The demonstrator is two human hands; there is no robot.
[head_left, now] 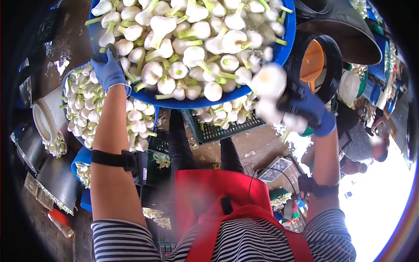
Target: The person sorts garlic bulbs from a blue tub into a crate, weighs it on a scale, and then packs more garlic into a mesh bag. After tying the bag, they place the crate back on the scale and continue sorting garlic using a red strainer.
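A large blue tub (174, 104) full of garlic bulbs (196, 56) with short green stems fills the top of the view. My left hand (109, 72), in a blue glove, is at the tub's left rim, its fingers apart over the edge beside the bulbs. At the right rim is my right hand (310, 109), gloved in blue with dark fingertips and blurred by motion. Several blurred garlic bulbs (269, 83) are in front of and around its fingers; whether it grips any of them is unclear.
Below the tub are a green crate (209, 134) of garlic and another heap of garlic (87, 105) at left. At right are a black bucket (334, 72) with an orange scoop (312, 61) and a metal vessel (349, 39). A co-worker (362, 139) is further right.
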